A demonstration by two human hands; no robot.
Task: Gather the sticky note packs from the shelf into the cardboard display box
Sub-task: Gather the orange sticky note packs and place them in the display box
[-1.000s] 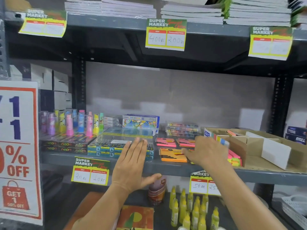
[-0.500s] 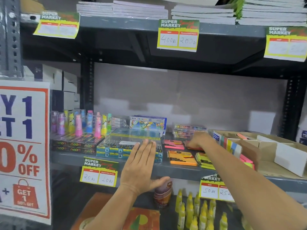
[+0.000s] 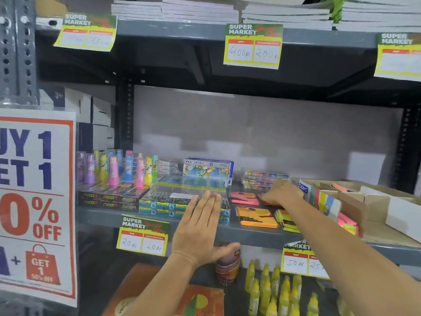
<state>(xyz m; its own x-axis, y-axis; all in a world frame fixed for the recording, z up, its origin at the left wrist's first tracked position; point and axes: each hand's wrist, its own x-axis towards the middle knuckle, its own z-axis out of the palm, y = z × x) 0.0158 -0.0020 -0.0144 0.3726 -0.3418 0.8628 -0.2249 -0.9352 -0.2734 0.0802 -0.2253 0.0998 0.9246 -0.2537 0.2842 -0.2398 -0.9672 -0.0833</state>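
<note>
Sticky note packs are lying loose on the grey middle shelf (image 3: pixel 250 233): a pink pack (image 3: pixel 245 198) toward the back, an orange pack (image 3: pixel 256 216) in front of it near the shelf edge, and a yellow-green pack (image 3: pixel 286 221) just beside the orange one on its right. The right hand (image 3: pixel 279 192) is reaching palm down over a further reddish-orange pack (image 3: pixel 270 203) behind the yellow-green one, fingers bent onto it; whether they are actually gripping it or only pressing on top cannot be told, since the hand is covering most of it. The cardboard display box (image 3: pixel 373 215) is sitting at the right end of the same shelf, close beside the loose packs, and is already holding bright pink and green packs (image 3: pixel 347 225) at its front corner. The left hand (image 3: pixel 200 226) is resting flat, fingers straight and together with the thumb spread, against the shelf edge and the wrapped pen boxes (image 3: pixel 182 201), holding nothing. Left of those, neon boxes (image 3: pixel 109 198) are carrying a row of coloured tubes (image 3: pixel 118 169), and price tags (image 3: pixel 142 238) are hanging from the shelf edge
</note>
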